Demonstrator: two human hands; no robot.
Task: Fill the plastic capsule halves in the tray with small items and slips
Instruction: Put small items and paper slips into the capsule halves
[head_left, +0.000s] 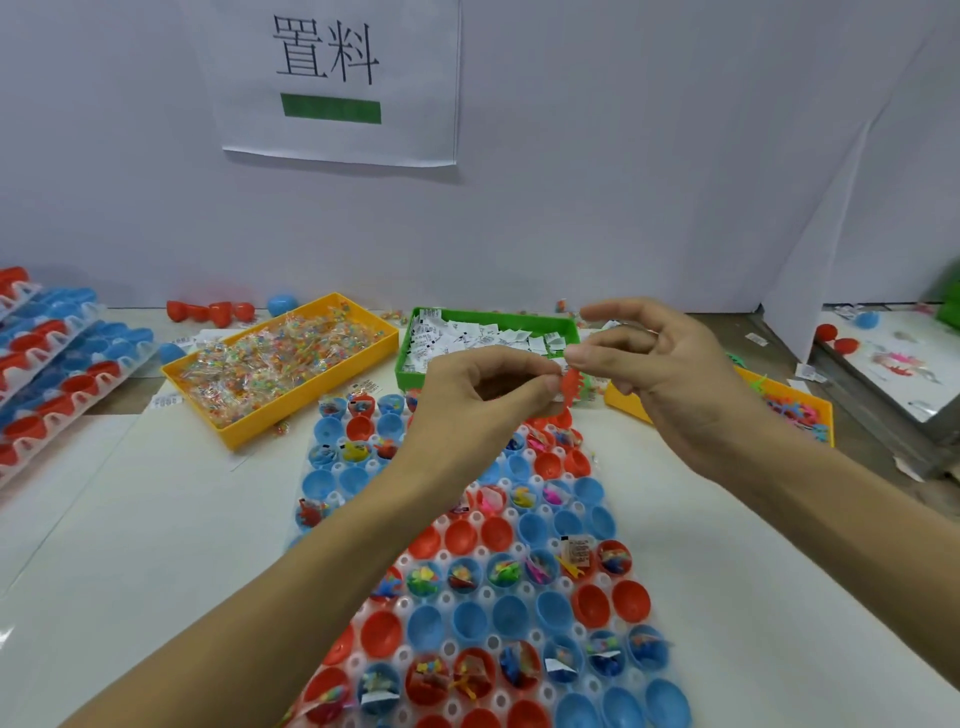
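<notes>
A clear tray of red and blue capsule halves lies on the table in front of me; some halves hold small toys and slips, others hold nothing. Above its far end my left hand and my right hand meet. Both pinch a small red spiky toy between thumb and forefinger. A yellow bin of wrapped coloured bits sits at the back left, a green bin of white paper slips behind my hands, and a second yellow bin of small toys at the right.
Stacked trays of red and blue capsule halves stand at the far left. Loose red and blue halves lie by the white back wall. A white partition and another work surface are at the right.
</notes>
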